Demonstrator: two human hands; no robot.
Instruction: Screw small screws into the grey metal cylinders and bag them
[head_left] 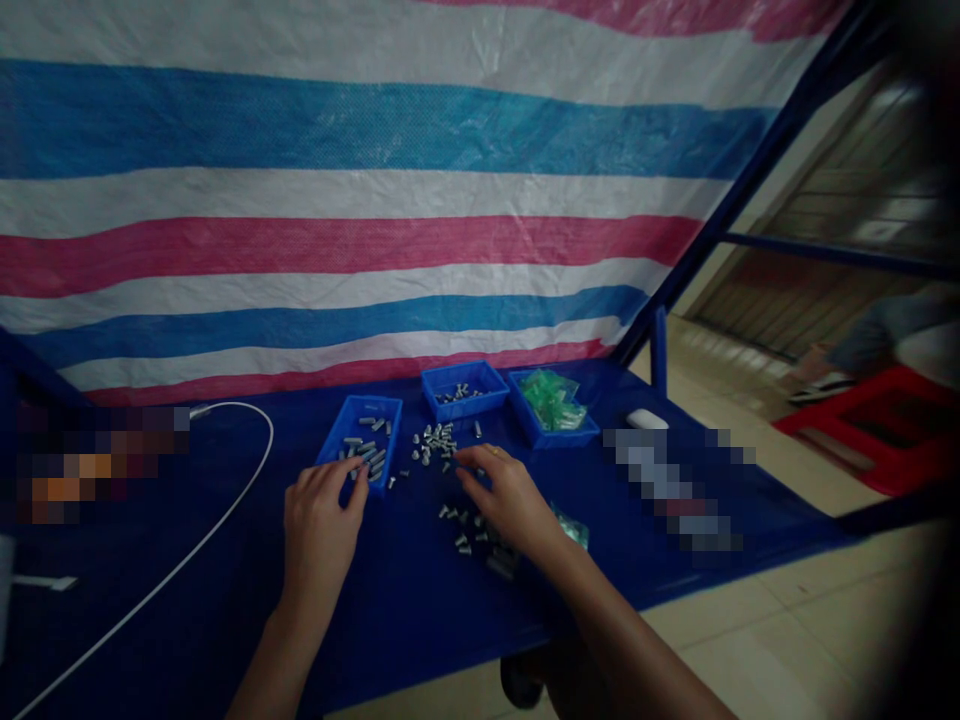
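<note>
My left hand [322, 510] reaches over the near end of a blue bin [339, 418] of short metal cylinders [373, 460]. Its thumb and index fingertips come together in a pinch, and whatever lies between them is too small to make out. To the right, my right hand [510, 495] hovers over the table, thumb and index finger apart with nothing visible between them. Just beyond its fingertips lies a loose pile of small screws [436, 440]. More screws [463, 540] are scattered under and left of its palm, with some metal cylinders [502, 565] in its shadow.
A second blue bin [465, 408] with a few small parts stands behind the pile. Beside it, another blue bin [566, 438] holds green plastic bags [551, 400]. A white cable [225, 535] crosses the blue table at left. A white object [646, 419] lies at right.
</note>
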